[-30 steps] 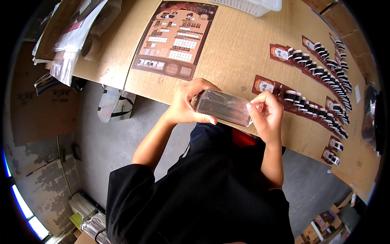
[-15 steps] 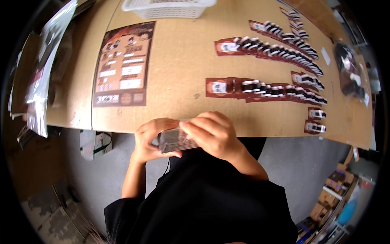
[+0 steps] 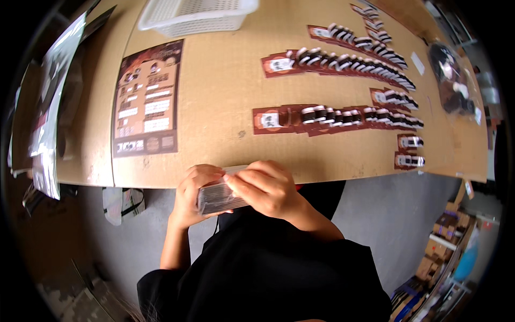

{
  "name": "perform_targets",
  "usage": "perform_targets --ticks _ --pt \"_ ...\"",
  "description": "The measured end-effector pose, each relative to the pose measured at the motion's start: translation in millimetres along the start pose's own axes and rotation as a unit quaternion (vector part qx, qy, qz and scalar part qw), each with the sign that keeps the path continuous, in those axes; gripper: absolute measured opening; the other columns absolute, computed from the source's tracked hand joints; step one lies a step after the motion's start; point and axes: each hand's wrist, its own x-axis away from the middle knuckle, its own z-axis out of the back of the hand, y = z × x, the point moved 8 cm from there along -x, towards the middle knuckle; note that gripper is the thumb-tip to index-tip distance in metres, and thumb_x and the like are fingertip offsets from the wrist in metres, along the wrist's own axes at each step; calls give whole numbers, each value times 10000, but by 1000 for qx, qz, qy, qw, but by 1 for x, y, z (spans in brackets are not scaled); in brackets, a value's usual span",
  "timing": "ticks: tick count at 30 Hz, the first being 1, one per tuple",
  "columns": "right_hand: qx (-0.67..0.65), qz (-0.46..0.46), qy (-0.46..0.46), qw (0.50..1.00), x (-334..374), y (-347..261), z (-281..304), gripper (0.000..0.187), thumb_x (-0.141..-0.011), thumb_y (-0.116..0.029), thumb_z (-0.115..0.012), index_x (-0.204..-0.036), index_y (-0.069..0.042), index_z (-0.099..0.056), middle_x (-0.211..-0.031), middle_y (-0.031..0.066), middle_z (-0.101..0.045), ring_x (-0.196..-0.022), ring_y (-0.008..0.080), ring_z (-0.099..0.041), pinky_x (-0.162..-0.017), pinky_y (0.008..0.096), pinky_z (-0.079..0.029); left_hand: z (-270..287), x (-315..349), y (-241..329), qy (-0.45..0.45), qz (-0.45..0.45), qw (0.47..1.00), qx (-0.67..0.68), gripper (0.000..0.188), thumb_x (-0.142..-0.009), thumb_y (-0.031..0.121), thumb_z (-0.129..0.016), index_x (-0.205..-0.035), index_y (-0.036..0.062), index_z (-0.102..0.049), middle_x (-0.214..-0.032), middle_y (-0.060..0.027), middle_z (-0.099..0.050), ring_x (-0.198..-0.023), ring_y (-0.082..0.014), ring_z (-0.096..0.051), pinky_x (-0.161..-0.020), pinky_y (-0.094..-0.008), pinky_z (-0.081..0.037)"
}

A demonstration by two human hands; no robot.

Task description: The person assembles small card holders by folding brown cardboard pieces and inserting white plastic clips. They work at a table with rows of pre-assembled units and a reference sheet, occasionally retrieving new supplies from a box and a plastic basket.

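Note:
Just off the table's front edge, my left hand (image 3: pixel 189 194) grips the left end of a thick stack of thin flat cards (image 3: pixel 219 199), its fingers over the top and thumb underneath. The shiny surface looks like clear plastic wrap, though blur keeps this uncertain. My right hand (image 3: pixel 269 192) is closed over the right part of the stack, thumb and fingertips pinched together at its upper face. Those fingers hide the far end of the stack.
On the right of the cardboard-topped table (image 3: pixel 214 96) lie overlapping rows of brown cards with black-and-white pieces (image 3: pixel 332 115). A brown printed sheet (image 3: pixel 147 102) lies left, a white plastic basket (image 3: pixel 198 19) behind it. A clear bag of dark items (image 3: pixel 453 80) sits far right.
The view has shifted, so the table and its things sit further left and lower. Both hands keep their hold on the stack; the right fingertips have barely moved over its upper face.

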Motion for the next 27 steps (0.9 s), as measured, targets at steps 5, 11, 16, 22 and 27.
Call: perform_targets --ticks 5,11,16,22,27 --pt "13 16 -28 999 -6 -4 -5 231 -679 -111 -667 -898 -38 -649 -747 16 -577 -655 170 -545 -581 274 -457 5 0 4 2 -23 999 -27 579 -558 314 -810 -987 47 -528 -927 -96 -604 -845 -280 -597 -721 -367 -467" --pt "3 28 -40 999 -8 -8 -10 197 -698 -55 -638 -887 2 -643 -761 64 -592 -636 203 -548 -551 297 -454 11 5 5 33 -47 998 -27 568 -601 404 -758 -977 56 -513 -904 -83 -582 -819 -271 -583 -684 -362 -460" --pt "14 42 -64 997 -11 -14 -16 187 -716 -63 -619 -883 18 -639 -757 78 -592 -632 209 -545 -547 298 -451 14 13 0 52 -41 998 -13 561 -612 409 -750 -980 62 -507 -917 -74 -578 -815 -267 -579 -677 -361 -456" --pt "12 38 -86 995 -12 -17 -20 179 -836 -79 -533 -911 63 -613 -755 143 -577 -642 279 -544 -559 351 -453 7 15 -11 48 -41 998 -4 554 -586 363 -760 -982 67 -510 -921 -70 -573 -851 -265 -560 -718 -365 -441" --pt "52 25 -23 998 5 -4 -1 281 -899 -173 -478 -917 77 -604 -784 148 -574 -657 261 -533 -563 331 -448 -3 -22 -9 -35 -123 990 60 527 -557 334 -770 -944 85 -514 -864 -73 -569 -855 -280 -548 -732 -390 -425"
